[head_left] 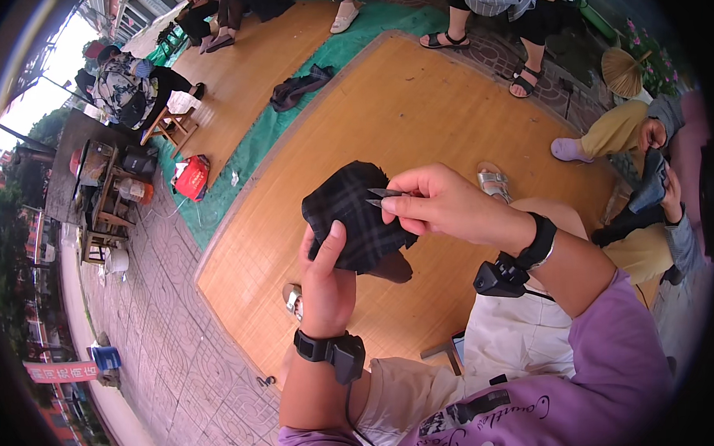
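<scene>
My left hand (pixel 324 259) grips a piece of dark plaid cloth (pixel 349 211) from below, its thumb pressed on the front near the lower left edge. In my right hand (pixel 443 200) is a small pair of dark thread snips (pixel 381 197), pinched between thumb and fingers. Their two pointed blades are slightly apart and lie over the cloth's upper right part; whether they touch it I cannot tell. A dark brown piece of fabric (pixel 393 269) hangs below the plaid cloth. The fingers behind the cloth are hidden.
Beneath my hands lies a tan mat (pixel 250 305) beside a green sheet (pixel 207 220). Across it are a crumpled dark garment (pixel 299 87) and a red bag (pixel 190 178). At right, a co-worker's hands hold dark cloth (pixel 649 183). Other people sit along the far side.
</scene>
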{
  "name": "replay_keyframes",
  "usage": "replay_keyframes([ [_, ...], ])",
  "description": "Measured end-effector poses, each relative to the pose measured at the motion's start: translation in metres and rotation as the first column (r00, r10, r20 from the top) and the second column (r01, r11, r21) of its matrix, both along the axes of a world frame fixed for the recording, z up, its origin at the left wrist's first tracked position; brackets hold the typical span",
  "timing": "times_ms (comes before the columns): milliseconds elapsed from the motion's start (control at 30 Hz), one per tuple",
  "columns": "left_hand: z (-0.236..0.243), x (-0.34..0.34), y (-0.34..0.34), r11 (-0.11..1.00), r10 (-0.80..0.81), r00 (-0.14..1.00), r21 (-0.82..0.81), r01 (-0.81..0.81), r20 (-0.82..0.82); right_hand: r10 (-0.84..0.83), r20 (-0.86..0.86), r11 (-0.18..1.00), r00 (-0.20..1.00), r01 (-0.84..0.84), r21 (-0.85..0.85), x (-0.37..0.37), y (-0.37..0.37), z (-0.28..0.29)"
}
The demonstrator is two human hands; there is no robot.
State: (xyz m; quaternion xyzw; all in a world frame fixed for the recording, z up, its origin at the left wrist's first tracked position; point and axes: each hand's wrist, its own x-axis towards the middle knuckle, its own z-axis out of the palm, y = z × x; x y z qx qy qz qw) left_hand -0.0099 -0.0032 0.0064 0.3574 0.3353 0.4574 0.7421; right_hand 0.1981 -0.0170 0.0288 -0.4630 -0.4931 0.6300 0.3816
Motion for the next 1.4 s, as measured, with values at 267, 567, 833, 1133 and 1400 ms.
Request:
replay_keyframes([
  [267, -0.002, -0.001, -0.001, 1.000, -0.005, 1.000, 0.022, 0.006, -0.011, 0.002, -0.020, 1.000, 1.000, -0.002, 0.001, 0.000, 0.000, -0.005],
  [567, -0.001, -0.003, 0.001, 1.000, 0.002, 1.000, 0.001, -0.002, 0.007, 0.011, -0.016, 1.000, 1.000, -0.011, 0.020, -0.003, -0.001, -0.007],
  [833, -0.005, -0.004, 0.002, 1.000, 0.003, 1.000, 0.016, -0.004, 0.007, -0.006, -0.025, 0.999, 1.000, 0.007, 0.040, -0.005, 0.001, -0.015],
  [1133, -0.001, -0.004, 0.001, 1.000, 0.002, 1.000, 0.003, -0.002, 0.023, -0.082, -0.020, 0.995, 0.996, 0.083, 0.059, -0.008, 0.001, -0.006],
  [1400, 0.000, -0.002, -0.002, 1.000, -0.009, 1.000, -0.014, 0.010, 0.025, -0.133, -0.082, 0.990, 0.988, 0.137, 0.042, -0.007, -0.001, -0.003],
])
